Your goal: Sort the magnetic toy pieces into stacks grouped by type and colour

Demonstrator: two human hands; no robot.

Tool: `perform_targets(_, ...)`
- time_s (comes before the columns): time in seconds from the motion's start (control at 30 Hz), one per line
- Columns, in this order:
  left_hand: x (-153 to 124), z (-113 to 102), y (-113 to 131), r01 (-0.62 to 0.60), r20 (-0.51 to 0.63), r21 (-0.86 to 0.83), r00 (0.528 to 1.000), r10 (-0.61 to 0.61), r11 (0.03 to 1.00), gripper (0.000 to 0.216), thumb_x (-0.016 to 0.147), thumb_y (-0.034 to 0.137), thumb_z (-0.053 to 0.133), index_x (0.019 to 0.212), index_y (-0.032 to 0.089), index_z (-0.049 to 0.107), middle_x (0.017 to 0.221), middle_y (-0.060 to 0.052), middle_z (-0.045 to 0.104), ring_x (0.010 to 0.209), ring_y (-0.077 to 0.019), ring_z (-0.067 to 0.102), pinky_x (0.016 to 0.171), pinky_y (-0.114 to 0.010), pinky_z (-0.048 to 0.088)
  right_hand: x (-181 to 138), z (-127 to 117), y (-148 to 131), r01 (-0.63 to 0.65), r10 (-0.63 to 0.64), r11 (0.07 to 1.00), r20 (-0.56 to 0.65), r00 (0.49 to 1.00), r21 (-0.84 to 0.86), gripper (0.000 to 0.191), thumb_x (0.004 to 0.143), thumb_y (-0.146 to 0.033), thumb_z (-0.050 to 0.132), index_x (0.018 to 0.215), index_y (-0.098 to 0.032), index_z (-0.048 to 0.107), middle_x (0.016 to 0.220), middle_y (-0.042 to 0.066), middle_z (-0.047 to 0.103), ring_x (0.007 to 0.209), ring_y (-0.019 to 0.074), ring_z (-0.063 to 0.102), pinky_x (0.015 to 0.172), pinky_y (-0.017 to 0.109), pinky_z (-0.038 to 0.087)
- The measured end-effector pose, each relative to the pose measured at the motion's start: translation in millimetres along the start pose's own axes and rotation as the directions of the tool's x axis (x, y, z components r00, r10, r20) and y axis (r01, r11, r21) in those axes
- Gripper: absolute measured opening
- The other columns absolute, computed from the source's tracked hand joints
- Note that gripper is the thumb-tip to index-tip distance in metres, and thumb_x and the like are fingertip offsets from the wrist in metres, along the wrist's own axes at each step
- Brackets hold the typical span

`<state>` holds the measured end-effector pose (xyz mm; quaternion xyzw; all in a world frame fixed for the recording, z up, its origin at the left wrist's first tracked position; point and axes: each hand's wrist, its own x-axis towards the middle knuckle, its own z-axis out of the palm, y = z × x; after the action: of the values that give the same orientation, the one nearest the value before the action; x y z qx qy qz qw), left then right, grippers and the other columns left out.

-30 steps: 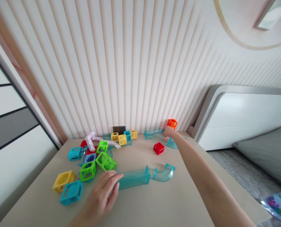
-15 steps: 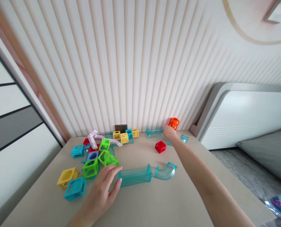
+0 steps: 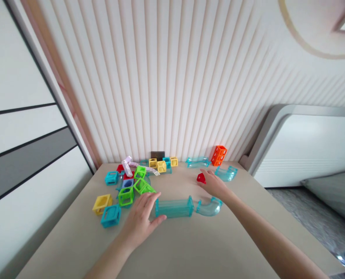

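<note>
My right hand (image 3: 214, 183) reaches over the table with its fingers closed round a small red cube frame (image 3: 200, 178); part of the cube is hidden behind the fingers. Fingers spread, my left hand (image 3: 145, 217) is open at the left end of a clear teal straight tube (image 3: 175, 207), holding nothing; I cannot tell whether it touches the tube. At the tube's right end lies a clear teal elbow tube (image 3: 209, 207), on its side. Beyond my right hand, an orange stack of cube frames (image 3: 219, 155) stands upright near the wall.
Green cube frames (image 3: 126, 196), purple track pieces (image 3: 127, 166), a yellow frame (image 3: 102, 203) and blue frames (image 3: 111, 216) lie on the left. Small yellow cubes (image 3: 161, 166) sit by the wall. A teal half-pipe (image 3: 198, 162) and curved piece (image 3: 226, 173) lie at the back right.
My right hand has left the orange stack and come nearer, onto the red cube frame. My left hand has opened wider beside the tube. The view has shifted left.
</note>
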<state>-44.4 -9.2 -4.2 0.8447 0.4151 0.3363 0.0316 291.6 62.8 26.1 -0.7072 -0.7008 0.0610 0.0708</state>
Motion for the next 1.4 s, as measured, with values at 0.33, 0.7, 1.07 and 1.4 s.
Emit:
perform_targets(0.33, 3, -8, 4, -0.017, -0.076, -0.096, 0.997, 0.009, 0.995, 0.036, 0.095, 0.027, 0.052, 0.13, 0.022, 0.052, 0.118, -0.011, 0.064, 0.113, -0.0252, 0.062, 0.098, -0.041, 0.053, 0, 5, -27, 0.17, -0.168, 0.983, -0.023, 0.985, 0.071, 0.049, 0.087, -0.028, 0.057, 0.136, -0.02, 0.052, 0.129, 0.015, 0.063, 0.111, 0.0279, 0.064, 0.09, 0.034, 0.046)
perform_targets(0.7, 0, -3, -3, 0.013, 0.036, -0.024, 0.999, -0.012, 1.0, 0.064, 0.089, 0.045, 0.063, 0.144, 0.024, 0.038, 0.128, -0.013, 0.062, 0.118, -0.0283, 0.062, 0.097, -0.044, 0.054, -1, 3, -52, 0.344, -0.347, 0.924, -0.012, 0.938, 0.166, 0.051, 0.092, -0.035, 0.057, 0.14, -0.018, 0.052, 0.137, 0.017, 0.058, 0.124, 0.0311, 0.056, 0.104, 0.045, 0.042)
perform_targets(1.07, -6, 14, -9, 0.135, 0.202, -0.066, 0.972, -0.119, 0.989, 0.093, 0.078, 0.017, 0.074, 0.153, 0.03, 0.019, 0.137, -0.014, 0.059, 0.121, -0.0287, 0.062, 0.096, -0.043, 0.055, -98, 22, 34, 0.47, -0.464, 0.872, -0.074, 0.883, 0.139, 0.044, 0.096, -0.043, 0.052, 0.138, -0.031, 0.054, 0.137, 0.01, 0.06, 0.128, 0.0276, 0.054, 0.107, 0.045, 0.045)
perform_targets(1.4, -8, 20, -9, 0.209, 0.239, -0.111, 0.955, -0.178, 0.971, 0.089, 0.077, 0.016, 0.073, 0.151, 0.028, 0.026, 0.14, -0.013, 0.058, 0.125, -0.028, 0.059, 0.099, -0.042, 0.052, -56, -2, 15, 0.467, -0.447, 0.882, -0.2, 0.872, 0.064, 0.031, 0.1, -0.037, 0.046, 0.122, -0.026, 0.065, 0.123, 0.01, 0.068, 0.117, 0.0257, 0.061, 0.103, 0.043, 0.045)
